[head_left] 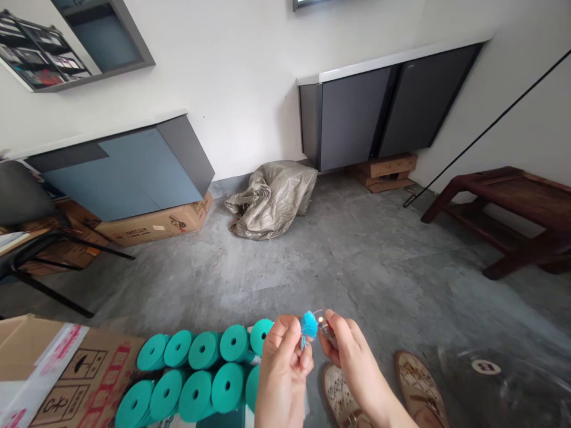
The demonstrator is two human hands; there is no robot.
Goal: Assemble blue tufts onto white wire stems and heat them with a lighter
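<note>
Low at six o'clock in the head view, both hands meet just above the grey concrete floor (357, 261). The left hand (283, 362) has its fingers pinched narrowly around a small tuft of blue yarn (308, 325), whose fluffy head sits at the fingertips and whose thin tail hangs down toward six o'clock, so its long axis runs roughly twelve to six. The right hand (350, 351) is closed around a small lighter (325, 329), mostly hidden by the fingers; a tiny bright flame shows at its top, just beside the tuft at its three o'clock side, near but whether touching cannot be told. The tuft thus lies at about nine o'clock from the right hand's fingertips and directly in the left hand's grip, so the left is the hand on it and the right stands a hair off. At eight o'clock from the hands, two rows of teal spools (196, 374) lie on their sides with cores facing the camera, next to a cardboard box (84, 374) at the far seven o'clock corner. Below the hands, at five o'clock, a pair of patterned sandals (379, 392) shows. Further off at twelve o'clock a crumpled sack (272, 199) rests against the wall, and a dark wooden bench (513, 214) stands at two o'clock.
</note>
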